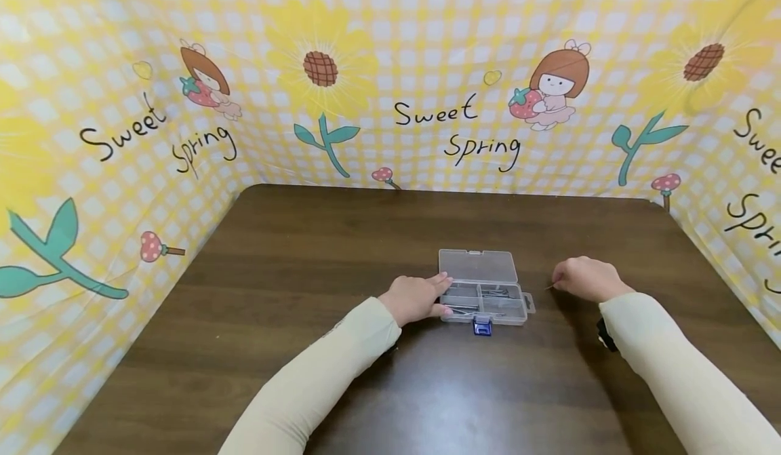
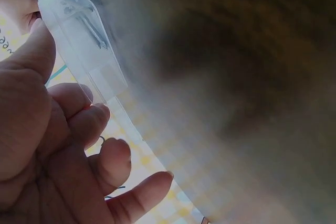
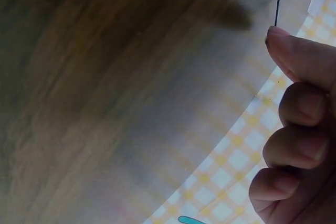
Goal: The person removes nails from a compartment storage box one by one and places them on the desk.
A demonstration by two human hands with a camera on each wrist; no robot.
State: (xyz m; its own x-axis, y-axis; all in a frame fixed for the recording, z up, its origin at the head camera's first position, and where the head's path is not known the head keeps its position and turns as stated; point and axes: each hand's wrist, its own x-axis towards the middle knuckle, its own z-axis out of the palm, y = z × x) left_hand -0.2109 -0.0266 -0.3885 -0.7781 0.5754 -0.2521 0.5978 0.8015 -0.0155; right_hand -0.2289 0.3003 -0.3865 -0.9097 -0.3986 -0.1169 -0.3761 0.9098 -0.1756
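Observation:
A clear plastic compartment box (image 1: 504, 312) lies on the table with its lid (image 1: 477, 266) folded back and a blue latch (image 1: 483, 327) at the front. Several thin metal nails (image 1: 497, 293) lie in its compartments. At the box's left side, my left hand (image 1: 415, 299) holds it, thumb at the front corner and fingers by the hinge. To the right of the box, my right hand (image 1: 587, 278) pinches a thin nail (image 3: 277, 11) between thumb and index finger. The nail juts out past the fingertips, and the other fingers are curled into the palm.
The dark brown wooden table (image 1: 305, 251) reaches back to a yellow checked cloth (image 1: 427, 48) that hangs behind it and at both sides. A hanging tab (image 1: 529, 302) sticks out from the box's right side.

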